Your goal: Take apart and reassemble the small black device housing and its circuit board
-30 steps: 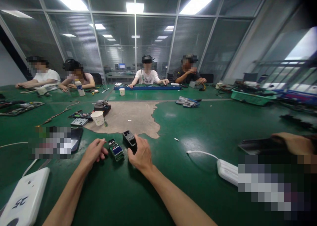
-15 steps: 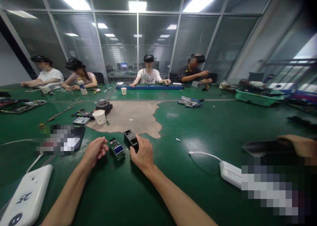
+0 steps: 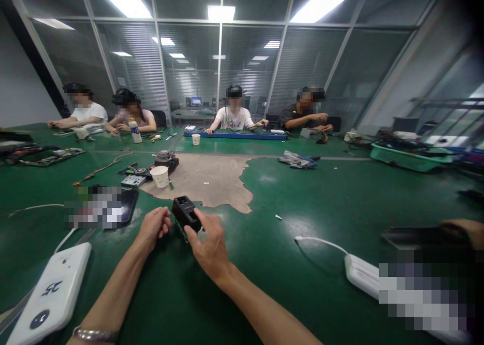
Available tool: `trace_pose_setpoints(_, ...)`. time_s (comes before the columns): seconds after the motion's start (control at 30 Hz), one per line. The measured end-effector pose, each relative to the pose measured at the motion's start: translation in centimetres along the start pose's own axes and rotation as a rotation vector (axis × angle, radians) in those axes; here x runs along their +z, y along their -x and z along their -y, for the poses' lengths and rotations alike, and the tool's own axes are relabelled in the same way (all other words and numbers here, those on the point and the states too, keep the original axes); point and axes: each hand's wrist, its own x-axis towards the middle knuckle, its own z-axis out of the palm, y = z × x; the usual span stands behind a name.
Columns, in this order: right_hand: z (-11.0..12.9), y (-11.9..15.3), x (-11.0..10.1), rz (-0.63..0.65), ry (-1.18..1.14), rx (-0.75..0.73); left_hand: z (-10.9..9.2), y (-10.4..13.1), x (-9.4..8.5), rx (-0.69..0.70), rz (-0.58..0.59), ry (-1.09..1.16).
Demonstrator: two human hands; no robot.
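- Head view: the right hand (image 3: 209, 246) pinches a small black plastic housing (image 3: 185, 214) between thumb and fingers, holding it tilted just above the green table mat (image 3: 264, 284).
- The left hand (image 3: 153, 226) sits just left of the housing, fingers curled loosely inward, thumb tip near the block's lower left edge; whether it grips anything I cannot tell.
- The housing lies up and to the left of the right palm, its long axis running from near the right thumb away toward the far left. The right hand is the one in contact.
- The housing is a matte black box with a rectangular opening in its upper face. A sliver of green circuit board (image 3: 180, 230) shows beneath it, mostly hidden.
- Around them: a white paper cup (image 3: 160, 176) farther back left, a white device (image 3: 49, 294) near left, a white power strip (image 3: 361, 274) at right, and a co-worker's hand (image 3: 461, 229) at the right edge.
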Motion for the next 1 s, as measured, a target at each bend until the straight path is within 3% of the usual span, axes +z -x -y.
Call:
trace_pose_setpoints(0.2,0.71,-0.04,0.64,0.022,0.049,-0.013,0.09,-0.06,-0.71,0.059,-0.155,0.024)
trace_pose_setpoints(1.0,0.18,-0.08,1.06,0.079,0.159,-0.017,-0.68,0.36,-0.41,0.117,-0.136,-0.054)
